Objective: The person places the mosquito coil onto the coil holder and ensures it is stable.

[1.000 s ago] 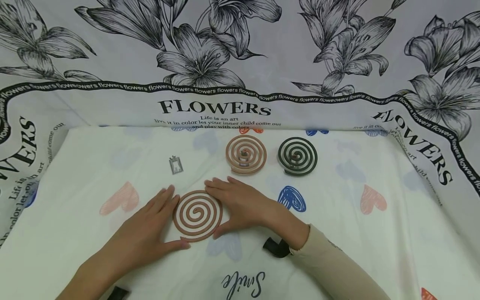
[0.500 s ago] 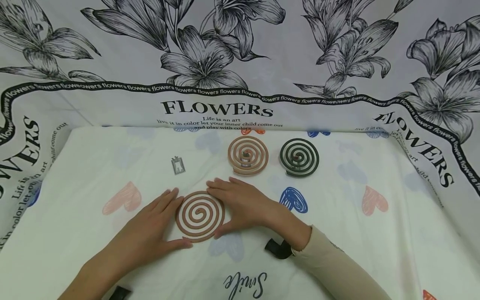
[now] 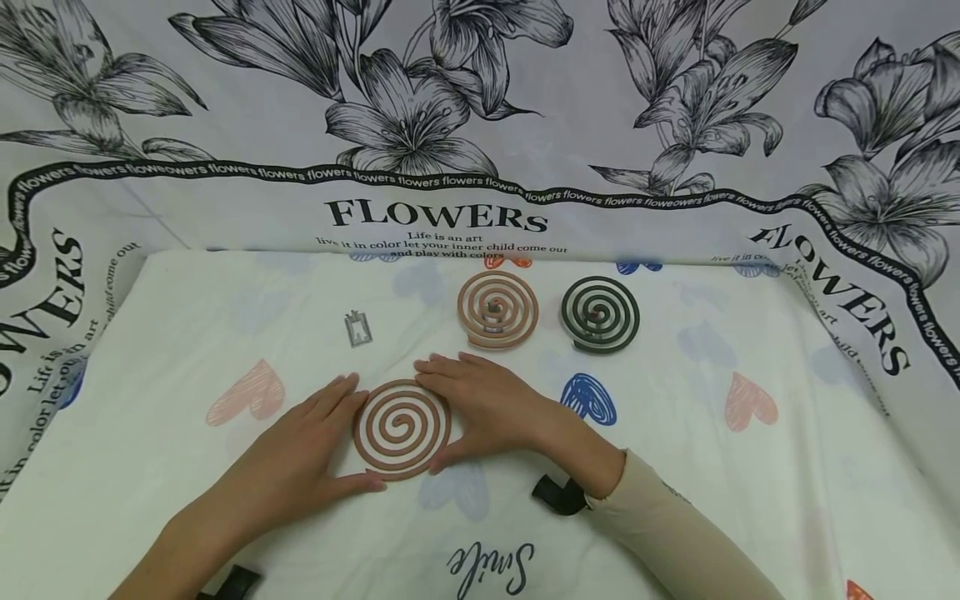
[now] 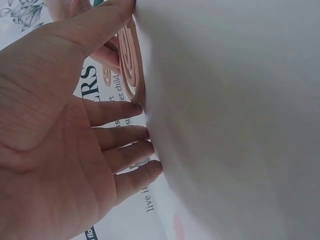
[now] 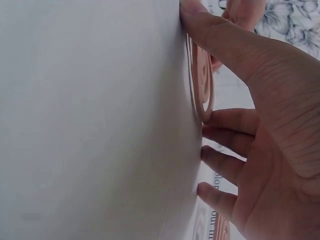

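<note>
A flat brown mosquito coil [image 3: 403, 427] lies on the white cloth between my two hands. My left hand [image 3: 300, 458] is at its left side, with the index fingertip and thumb by the rim. On the right, my right hand [image 3: 483, 408] has its fingertips at the coil's upper right edge and its thumb at the lower right. In both wrist views the fingers are spread and nearly straight, their tips at the cloth; the brown coil [image 4: 131, 60] stands edge-on between thumb and index finger. A small silver metal coil stand [image 3: 358, 317] lies beyond the left hand.
Farther back sit a second brown coil [image 3: 498, 309] and a dark green coil [image 3: 600, 314], each with a metal piece visible at its middle. A white cloth wall [image 3: 637, 229] with printed flowers rises behind. Black straps [image 3: 558, 496] show by both wrists.
The whole scene shifts slightly right in the head view. Both hands stay at the brown coil's edges, with no visible change in their hold.
</note>
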